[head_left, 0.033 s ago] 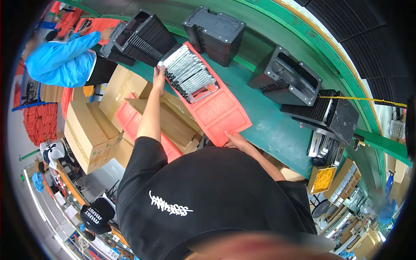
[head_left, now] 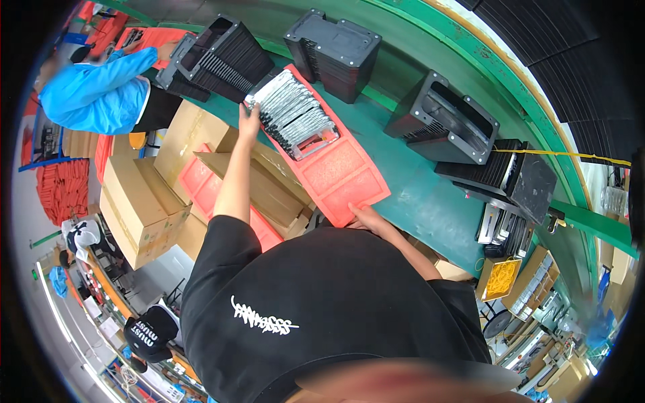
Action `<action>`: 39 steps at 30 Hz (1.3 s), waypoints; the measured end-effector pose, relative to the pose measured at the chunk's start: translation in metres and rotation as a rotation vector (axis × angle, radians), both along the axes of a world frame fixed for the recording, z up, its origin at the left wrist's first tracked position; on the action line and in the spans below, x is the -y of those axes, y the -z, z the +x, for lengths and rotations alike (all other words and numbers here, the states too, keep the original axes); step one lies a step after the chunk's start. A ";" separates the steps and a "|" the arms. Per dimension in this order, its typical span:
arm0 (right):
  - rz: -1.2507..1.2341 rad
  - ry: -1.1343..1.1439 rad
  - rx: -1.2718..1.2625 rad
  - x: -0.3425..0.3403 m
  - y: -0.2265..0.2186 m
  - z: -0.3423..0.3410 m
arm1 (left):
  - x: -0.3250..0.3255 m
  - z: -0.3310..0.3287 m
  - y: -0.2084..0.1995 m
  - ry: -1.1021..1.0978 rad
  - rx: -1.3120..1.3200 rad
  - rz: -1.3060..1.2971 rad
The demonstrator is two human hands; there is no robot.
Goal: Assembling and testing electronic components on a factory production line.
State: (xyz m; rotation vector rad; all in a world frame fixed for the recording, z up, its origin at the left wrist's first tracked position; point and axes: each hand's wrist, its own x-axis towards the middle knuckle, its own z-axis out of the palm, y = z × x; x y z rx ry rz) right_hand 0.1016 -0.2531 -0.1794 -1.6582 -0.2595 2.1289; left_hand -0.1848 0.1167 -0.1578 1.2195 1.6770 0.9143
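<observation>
A long red tray (head_left: 348, 173) lies slantwise, its far part over the green tabletop and its near end close to my body. A tight row of thin silver-grey metal pieces (head_left: 295, 111) fills its far half; the near compartments are bare. My right hand (head_left: 367, 219) grips the near right corner, thumb on top and the other fingers mostly hidden below. At the far left edge, next to the end of the row, my left hand (head_left: 248, 122) holds the tray side, with thumb and forefinger apart and its other fingers hidden.
Black stacked frames (head_left: 334, 57) and more black stacks (head_left: 443, 121) line the back of the green table (head_left: 420, 201). Cardboard boxes (head_left: 144, 208) and another red tray (head_left: 201, 178) stand at left. A person in blue (head_left: 101, 94) works far left. A yellow-filled box (head_left: 500, 279) sits at right.
My left hand has shifted very slightly right, and its thumb and forefinger stand a little further apart. The tray and my right hand look unmoved.
</observation>
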 end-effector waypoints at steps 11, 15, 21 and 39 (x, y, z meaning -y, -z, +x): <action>0.038 0.100 0.087 0.018 -0.024 0.046 | -0.087 0.130 -0.121 0.407 0.299 0.184; 0.210 -0.215 0.408 0.010 -0.028 0.063 | -0.129 0.151 -0.114 0.360 0.448 0.014; 1.015 0.071 0.670 -0.093 -0.069 0.045 | -0.113 0.172 -0.109 0.307 0.684 -0.136; 0.982 0.503 1.287 -0.254 -0.107 -0.004 | -0.147 0.165 -0.102 0.507 0.557 -0.311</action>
